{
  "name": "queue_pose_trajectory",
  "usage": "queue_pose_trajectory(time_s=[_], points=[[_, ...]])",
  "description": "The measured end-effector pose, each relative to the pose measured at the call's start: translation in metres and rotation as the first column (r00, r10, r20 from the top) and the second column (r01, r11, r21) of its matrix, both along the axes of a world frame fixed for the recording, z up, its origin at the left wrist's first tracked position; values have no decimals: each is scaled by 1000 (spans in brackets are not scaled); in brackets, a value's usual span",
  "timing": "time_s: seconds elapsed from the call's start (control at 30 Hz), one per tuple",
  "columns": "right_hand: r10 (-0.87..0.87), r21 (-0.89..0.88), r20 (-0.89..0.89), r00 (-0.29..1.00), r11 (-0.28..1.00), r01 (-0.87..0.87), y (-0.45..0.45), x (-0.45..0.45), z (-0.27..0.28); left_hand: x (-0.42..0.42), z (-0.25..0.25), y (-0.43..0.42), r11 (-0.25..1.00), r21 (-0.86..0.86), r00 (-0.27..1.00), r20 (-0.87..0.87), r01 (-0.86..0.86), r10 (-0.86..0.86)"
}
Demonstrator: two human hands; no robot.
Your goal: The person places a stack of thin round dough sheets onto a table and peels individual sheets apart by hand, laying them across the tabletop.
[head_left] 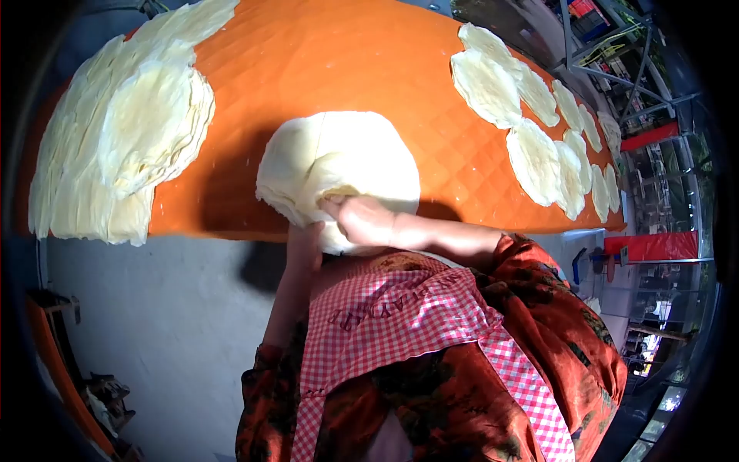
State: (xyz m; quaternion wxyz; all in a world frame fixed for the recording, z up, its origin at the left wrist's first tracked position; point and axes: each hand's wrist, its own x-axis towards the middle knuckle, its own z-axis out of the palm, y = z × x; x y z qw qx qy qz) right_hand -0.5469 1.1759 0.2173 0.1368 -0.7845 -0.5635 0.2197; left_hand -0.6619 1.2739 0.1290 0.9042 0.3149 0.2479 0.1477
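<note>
A stack of thin, pale round dough sheets (369,146) lies at the near edge of the orange-covered table, right in front of me. Its top sheet is creased and partly folded up. My right hand (365,221) is closed, with curled fingers pinching the raised part of the sheet near the stack's front. Beside it, my left hand (306,240) is at the stack's lower left edge. Its thumb shows, while the other fingers are hidden by the dough, so their grip is unclear.
Large overlapping piles of similar sheets (146,123) cover the table's left end. Several separate rounds (486,88) lie spread over the right side. The orange quilted cover (323,54) reaches the table's near edge. Metal frames (616,69) stand beyond on the right.
</note>
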Motion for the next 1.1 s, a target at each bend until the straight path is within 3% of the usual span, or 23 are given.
queue_pose_trajectory(time_s=[0.03, 0.07, 0.17, 0.2, 0.23, 0.3, 0.4, 0.47, 0.53, 0.57, 0.6, 0.63, 0.7, 0.73, 0.77, 0.83, 0.87, 0.9, 0.93, 0.97, 1.0, 1.03, 1.1], points=[[-30, -112, -70, 997, 993, 22, 7, 13, 6, 1, -2, 4, 1000, 25, 1000, -7, -7, 7], [-7, 54, -29, 1000, 998, 8, 10, 31, 4, -1, 13, 13, 1000, 8, 1000, 4, -10, 10], [-202, 84, -444, 873, 961, 265, 26, 92, 47, -12, 7, 63, 992, 115, 988, -144, -44, 60], [-82, 459, -412, 907, 842, 285, 27, 120, 30, -19, 8, 81, 985, 143, 980, -158, -96, 119], [-392, 106, -514, 763, 853, 511, 19, 140, 54, -27, 7, 104, 990, 112, 977, -186, -80, 100], [-430, 78, -718, 548, 732, 677, -10, 185, 41, -50, -42, 151, 996, 73, 984, -171, -47, 59], [-695, -226, -654, 299, 557, 799, -90, 260, -52, -81, -75, 180, 1000, -26, 963, -270, -10, 3], [-433, -436, -880, -196, 570, 696, -131, 242, -70, -95, -76, 170, 988, -151, 984, -176, -32, 4], [-427, -448, -872, -237, 503, 739, -134, 207, -80, -104, -79, 167, 962, -274, 997, -78, -23, 2], [-405, -228, -914, 38, 587, 777, -137, 207, -109, -111, -83, 164, 941, -338, 1000, -25, -2, -7], [-584, 9, -704, 404, 561, 827, -123, 193, -100, -130, -134, 174, 958, -269, 982, 179, 104, -56], [-795, -30, -295, 530, 562, 827, -87, 165, -28, -119, -99, 150, 942, -322, 988, -150, -93, 46], [-729, 184, -58, 682, 663, 725, -46, 188, -35, -132, -100, 138, 990, -69, 989, -75, 125, -130], [-630, 353, -10, 776, 724, 592, -27, 192, -13, -116, -65, 112, 987, -162, 992, -118, 14, -34], [-572, 372, -173, 802, 716, 591, -15, 189, 37, -121, -84, 121, 930, 313, 968, -214, 192, -128], [-571, 283, -354, 740, 689, 667, -17, 209, 101, -159, -134, 154, 172, 869, 886, -452, 464, -105], [-408, 471, -494, 768, 616, 631, -33, 200, 137, -148, -100, 142, 209, 833, 857, -509, 513, -75], [-520, 409, -431, 737, 615, 674, -51, 222, 144, -141, -92, 134, 320, 818, 872, -484, 478, -66], [-697, 253, -481, 532, 470, 846, -70, 204, 177, -138, -88, 128, 431, 792, 888, -457, 433, -51], [-765, 244, -360, 534, 475, 845, -87, 165, 218, -130, -72, 116, 766, 567, 933, -343, 302, -113], [-807, 274, -375, 457, 374, 886, -135, 197, 175, -124, -57, 104, 967, 226, 972, -226, 118, -66], [-838, 306, -396, 376, 266, 914, -182, 228, 132, -106, -35, 95, 888, -454, 997, -2, -68, 76], [-717, 224, -646, 262, 149, 963, -259, 265, 71, -113, -69, 95, 914, -405, 957, 265, 1, 117]])
